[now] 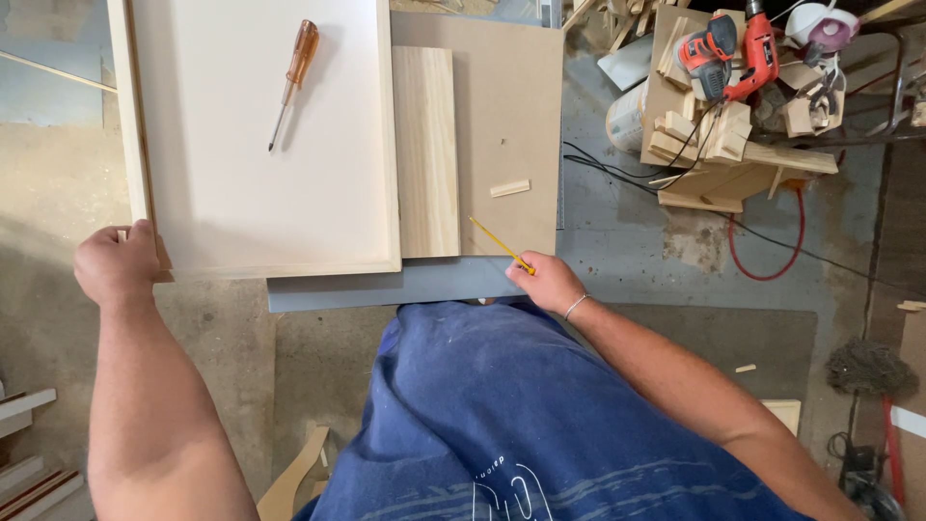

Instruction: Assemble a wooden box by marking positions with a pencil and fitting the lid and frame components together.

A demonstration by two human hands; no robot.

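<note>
left hand (118, 262) gripping near-left corner of white panel (260, 135) | screwdriver (293, 81) lying on panel, untouched | pale plank (425, 150) just right of panel on tabletop (328, 289) | small wood strip (509, 188) further right | right hand (546, 282) right of panel's near edge, holding yellow pencil (500, 245)

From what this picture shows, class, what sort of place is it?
Probably a woodworking shop: power drills on piled wood offcuts, a white framed panel on the workbench, a pencil in the right hand.
</note>
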